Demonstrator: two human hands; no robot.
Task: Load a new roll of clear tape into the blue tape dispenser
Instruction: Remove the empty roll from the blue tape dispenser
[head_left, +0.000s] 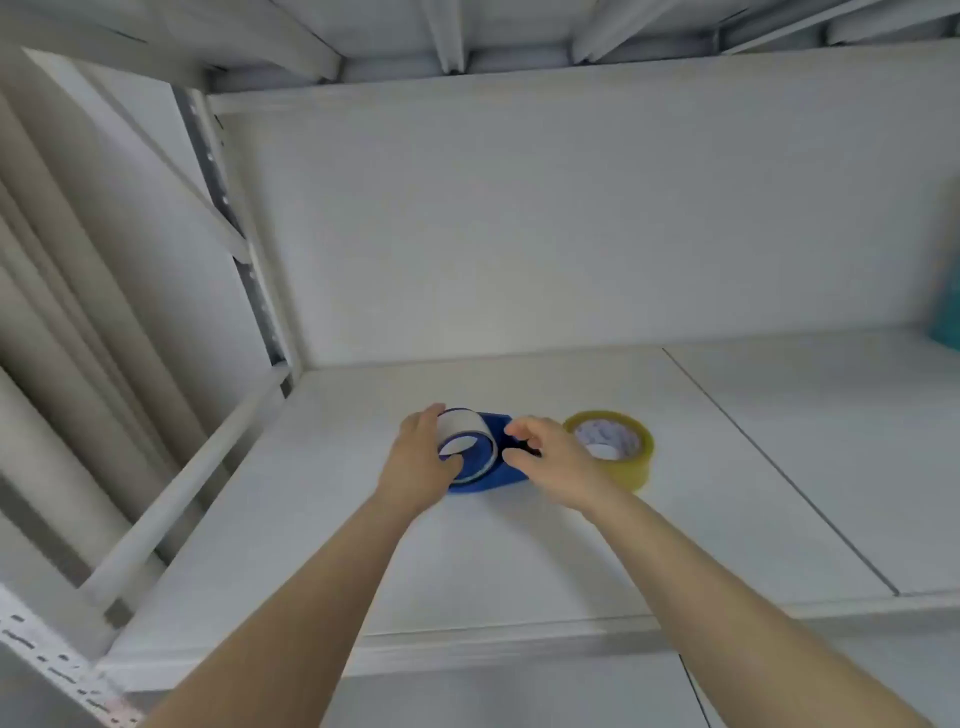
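The blue tape dispenser (496, 475) lies on the white shelf (519, 561), in the middle of the head view. A pale, nearly bare tape core (464, 427) sits in it. My left hand (422, 457) wraps around that core, thumb at its open front. My right hand (545, 457) pinches the dispenser's right end, fingers curled over the blue body. A full roll of clear, yellowish tape (626, 451) stands on the shelf just right of my right hand, partly hidden by it.
The shelf has a white back wall (571, 218) and a metal upright (244, 270) at the left. A rail (182, 499) runs along the left edge. Something teal (948, 312) shows at the far right edge.
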